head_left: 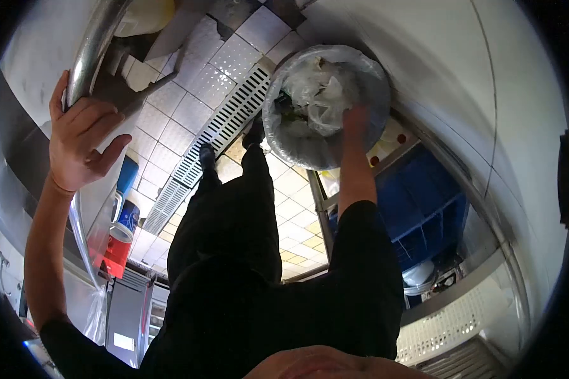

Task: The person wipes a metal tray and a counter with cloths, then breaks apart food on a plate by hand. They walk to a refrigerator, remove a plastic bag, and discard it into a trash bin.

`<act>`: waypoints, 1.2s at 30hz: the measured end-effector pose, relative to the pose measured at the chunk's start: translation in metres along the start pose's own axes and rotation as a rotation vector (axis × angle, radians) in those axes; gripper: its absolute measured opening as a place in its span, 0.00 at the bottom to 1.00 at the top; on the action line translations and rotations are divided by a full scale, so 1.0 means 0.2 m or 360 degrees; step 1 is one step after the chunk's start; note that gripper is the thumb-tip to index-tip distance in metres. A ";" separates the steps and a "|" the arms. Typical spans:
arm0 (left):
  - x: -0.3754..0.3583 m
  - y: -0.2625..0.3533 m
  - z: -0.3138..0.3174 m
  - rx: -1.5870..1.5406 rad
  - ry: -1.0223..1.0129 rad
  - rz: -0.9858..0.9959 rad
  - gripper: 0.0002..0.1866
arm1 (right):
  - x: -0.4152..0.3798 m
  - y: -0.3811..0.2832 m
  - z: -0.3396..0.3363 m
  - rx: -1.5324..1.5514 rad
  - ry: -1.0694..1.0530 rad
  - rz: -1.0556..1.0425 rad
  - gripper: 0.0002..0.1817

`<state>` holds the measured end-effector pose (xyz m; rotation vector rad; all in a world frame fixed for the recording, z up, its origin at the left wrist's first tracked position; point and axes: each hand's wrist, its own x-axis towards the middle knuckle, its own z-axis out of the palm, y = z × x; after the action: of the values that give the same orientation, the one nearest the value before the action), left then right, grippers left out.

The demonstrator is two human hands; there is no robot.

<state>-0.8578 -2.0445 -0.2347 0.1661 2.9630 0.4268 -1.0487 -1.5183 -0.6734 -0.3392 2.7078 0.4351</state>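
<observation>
My left hand (85, 139) rests on the rounded metal edge (88, 60) of a counter at the left, its thumb held apart and its fingers bent over the rim. My right hand (355, 119) reaches down into a round bin (303, 151) lined with clear plastic. Crumpled clear plastic (325, 104) and some dark and greenish scraps lie inside the bin, right beside that hand. Its fingers are blurred and partly hidden, so I cannot make out whether they hold anything.
A slotted drain grate (224, 114) crosses the tiled floor by my feet. Blue crates (423, 196) stand under the right-hand counter. At the left are a blue patterned container (128, 215) and a red one (116, 252). A perforated white basket (442, 322) sits lower right.
</observation>
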 end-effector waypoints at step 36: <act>-0.07 -0.04 -0.06 -0.0135 0.0256 0.0192 0.09 | -0.76 0.04 -2.12 0.1166 0.0270 -0.0505 0.13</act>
<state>-0.8464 -2.0576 -0.2244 0.3164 3.0948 0.6076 -1.0521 -1.6306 -0.2370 -0.5858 2.6723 -0.6855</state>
